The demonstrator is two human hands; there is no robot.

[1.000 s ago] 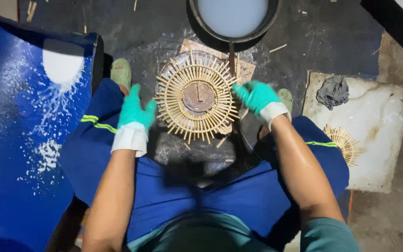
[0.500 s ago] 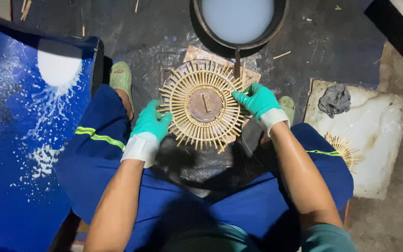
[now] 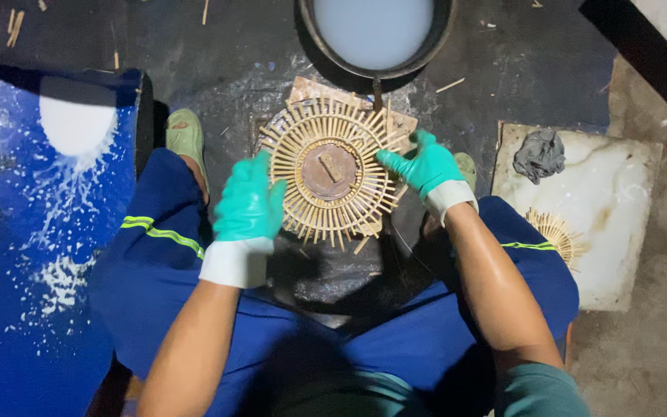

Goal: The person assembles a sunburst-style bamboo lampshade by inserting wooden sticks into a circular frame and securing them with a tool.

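A round sunburst frame of thin bamboo sticks (image 3: 332,171), with a brown disc at its centre, is held flat between my knees above the dark floor. My left hand (image 3: 248,207), in a green glove, grips its left rim. Gloved the same way, my right hand (image 3: 424,164) pinches the right rim with its fingertips. Under the frame lies a small wooden board (image 3: 310,89), mostly hidden by the frame.
A dark round basin (image 3: 443,31) of whitish liquid stands just beyond the frame. A blue tarp (image 3: 32,255) dusted with white powder covers the left. At right, a pale slab (image 3: 619,208) carries a grey rag (image 3: 538,154) and another small bamboo sunburst (image 3: 556,234).
Both hands have shifted round the frame's rim, and the frame has turned slightly, its centre piece now at a different angle. The view has drifted a little.
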